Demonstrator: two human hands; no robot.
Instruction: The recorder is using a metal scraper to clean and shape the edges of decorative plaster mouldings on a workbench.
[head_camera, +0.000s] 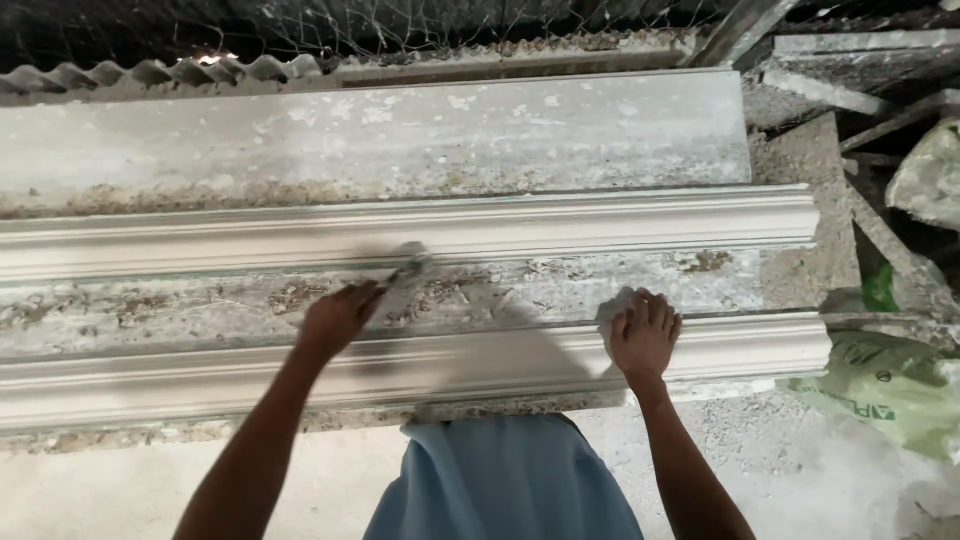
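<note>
Two long white plaster cornice mouldings lie side by side on a rough slab bench (560, 280): a far moulding (620, 225) and a near moulding (200, 375). My left hand (338, 317) grips a flat scraper blade (405, 285) whose tip touches the lower edge of the far moulding. My right hand (645, 335) rests on the near moulding's top edge, fingers curled over a pale lump, possibly a cloth or plaster (615, 310); I cannot tell which.
A grey flat slab (400, 135) lies behind the mouldings, with corrugated sheeting (150, 75) and wire mesh beyond. Stacked slabs and debris (850, 90) sit at the right. A green sack (885, 385) lies on the dusty floor.
</note>
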